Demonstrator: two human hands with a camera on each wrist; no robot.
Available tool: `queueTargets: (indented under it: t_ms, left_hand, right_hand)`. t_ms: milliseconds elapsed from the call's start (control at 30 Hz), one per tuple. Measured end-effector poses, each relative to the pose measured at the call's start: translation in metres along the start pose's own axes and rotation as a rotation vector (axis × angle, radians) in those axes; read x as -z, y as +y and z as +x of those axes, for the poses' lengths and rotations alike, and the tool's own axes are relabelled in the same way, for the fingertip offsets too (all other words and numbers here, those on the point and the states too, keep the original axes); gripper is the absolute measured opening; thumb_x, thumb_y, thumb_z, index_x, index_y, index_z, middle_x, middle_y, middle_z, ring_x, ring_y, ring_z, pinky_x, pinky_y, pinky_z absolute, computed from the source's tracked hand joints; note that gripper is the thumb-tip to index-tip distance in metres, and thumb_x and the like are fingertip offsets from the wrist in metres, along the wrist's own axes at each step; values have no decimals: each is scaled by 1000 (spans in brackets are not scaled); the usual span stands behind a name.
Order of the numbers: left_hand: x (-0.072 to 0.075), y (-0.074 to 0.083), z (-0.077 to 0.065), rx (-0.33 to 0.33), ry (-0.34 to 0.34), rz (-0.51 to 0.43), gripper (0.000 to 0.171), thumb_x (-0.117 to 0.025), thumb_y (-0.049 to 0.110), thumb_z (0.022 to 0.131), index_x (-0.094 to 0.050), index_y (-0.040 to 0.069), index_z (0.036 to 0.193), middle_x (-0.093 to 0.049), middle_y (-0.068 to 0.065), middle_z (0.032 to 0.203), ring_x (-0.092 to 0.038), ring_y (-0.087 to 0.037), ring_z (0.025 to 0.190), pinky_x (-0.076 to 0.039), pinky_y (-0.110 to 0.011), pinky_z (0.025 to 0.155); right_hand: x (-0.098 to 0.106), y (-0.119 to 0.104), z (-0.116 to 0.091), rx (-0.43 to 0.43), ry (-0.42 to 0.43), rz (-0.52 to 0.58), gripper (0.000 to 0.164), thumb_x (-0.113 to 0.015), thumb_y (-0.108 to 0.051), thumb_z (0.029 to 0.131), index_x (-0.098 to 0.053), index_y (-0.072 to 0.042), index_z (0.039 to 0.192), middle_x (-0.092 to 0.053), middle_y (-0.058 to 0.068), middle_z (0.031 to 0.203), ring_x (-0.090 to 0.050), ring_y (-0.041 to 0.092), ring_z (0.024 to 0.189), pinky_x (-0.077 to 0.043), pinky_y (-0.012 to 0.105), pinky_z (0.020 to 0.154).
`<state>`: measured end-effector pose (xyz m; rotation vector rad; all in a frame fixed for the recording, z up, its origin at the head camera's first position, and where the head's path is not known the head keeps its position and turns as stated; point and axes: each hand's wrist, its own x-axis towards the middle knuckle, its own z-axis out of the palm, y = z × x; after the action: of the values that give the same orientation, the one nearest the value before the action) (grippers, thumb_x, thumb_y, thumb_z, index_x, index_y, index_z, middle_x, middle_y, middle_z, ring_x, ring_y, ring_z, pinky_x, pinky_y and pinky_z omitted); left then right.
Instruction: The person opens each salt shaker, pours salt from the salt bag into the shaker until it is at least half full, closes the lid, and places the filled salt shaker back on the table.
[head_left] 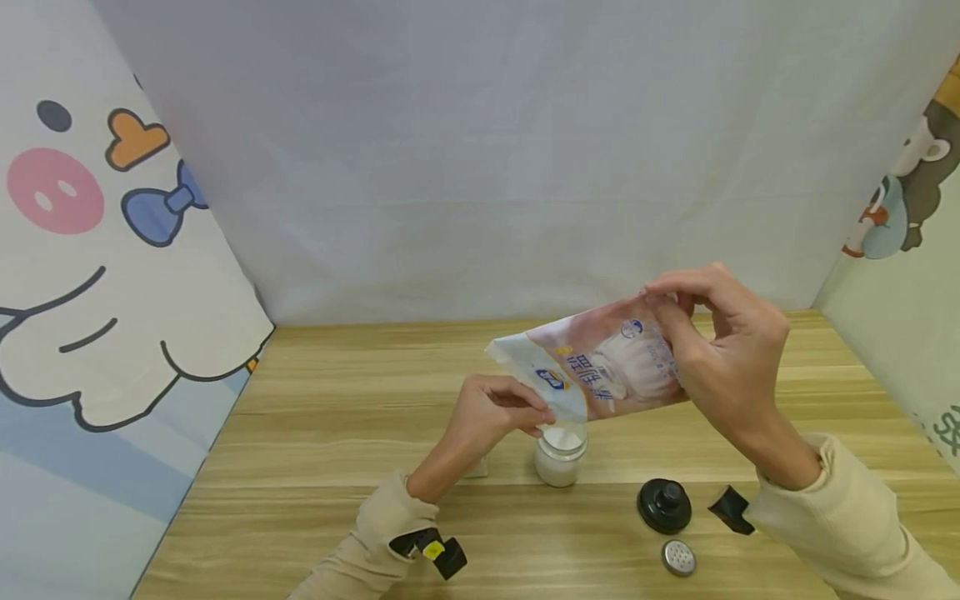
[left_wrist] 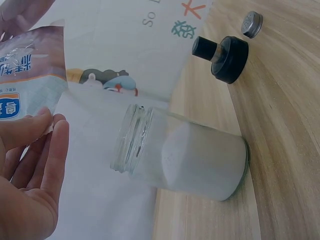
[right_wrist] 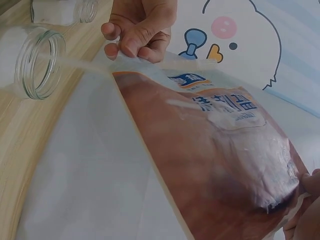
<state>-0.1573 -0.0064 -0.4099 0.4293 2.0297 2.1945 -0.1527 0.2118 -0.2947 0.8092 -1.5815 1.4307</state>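
A pink and white printed salt bag point(head_left: 600, 358) is held tilted above the table, its white end lower and to the left. My left hand point(head_left: 495, 410) pinches the bag's lower corner between thumb and fingers. Up at the bag's other end, my right hand point(head_left: 723, 358) grips it by the edge. Just below the left fingers stands an uncovered glass jar point(head_left: 560, 454), upright, with white salt inside, as the left wrist view also shows. A thin pale stream of salt point(right_wrist: 82, 64) runs from the bag's corner into the jar's mouth in the right wrist view.
Right of the jar lie a black lid with a knob point(head_left: 664, 505) and a small perforated metal cap point(head_left: 678, 557). Another glass jar with white contents point(right_wrist: 56, 11) stands beyond the first, largely behind my left forearm in the head view. A pale cloth wall point(head_left: 510, 167) rises behind the table.
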Motion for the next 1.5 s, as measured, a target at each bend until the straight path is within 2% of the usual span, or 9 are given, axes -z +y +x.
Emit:
queueTargets:
  t_ms: [200,333,500,733,1067,1300,1500]
  left_hand:
    - [-1,1,0,-5,-6,-6,4,-74,-5,76,-72,-5,79,-70,-16,75,-69,-27,68,-59,-39,61]
    - [-1,2,0,-9,-9,-15,5,-74,-5,76,-73,1,76,-70,-17,76,-69,-27,68,-59,-40,61]
    - [-1,2,0,-9,-12,-8,5,-73,-5,76,-73,0,76,-70,-18,76,-69,-29,68,-59,-41,61]
    - [-1,1,1,-14,-16,-2,5,-73,-6,77,-73,0,77,-69,-20,76,-69,-33,70,-59,-42,61]
    - [-1,-1,3,-20,-18,-10,6,-72,-7,77,-73,0,77,-69,-22,77,-64,-49,76,-59,-41,61]
    - [-2,-3,4,-19,-7,-20,11,-72,-8,77,-73,3,74,-69,-22,77,-61,-53,78,-59,-41,61]
    - [-3,-4,5,-17,11,-20,9,-74,-7,76,-73,3,74,-69,-21,76,-62,-52,77,-59,-40,60]
  right_hand:
    - [-1,-1,0,0,3,10,13,-59,27,72,-64,16,77,-63,17,74,-48,15,68,-42,19,62]
    - [-1,-1,0,0,5,12,12,-59,26,72,-64,17,77,-63,17,74,-48,15,68,-42,19,62]
    - [-1,-2,0,-2,6,10,12,-59,27,72,-64,17,77,-63,17,74,-47,15,68,-42,19,61]
    - [-1,0,-1,4,5,6,11,-59,26,73,-64,17,77,-62,19,74,-48,15,68,-42,19,61]
    - [-1,2,-1,19,5,14,11,-59,25,73,-63,16,76,-62,19,73,-47,15,68,-41,19,61]
    - [-1,4,-1,24,9,22,11,-59,25,73,-64,16,76,-62,19,73,-48,14,67,-41,19,60]
    - [0,5,-1,26,-7,9,11,-60,24,73,-64,15,77,-62,18,73,-48,14,67,-42,19,60]
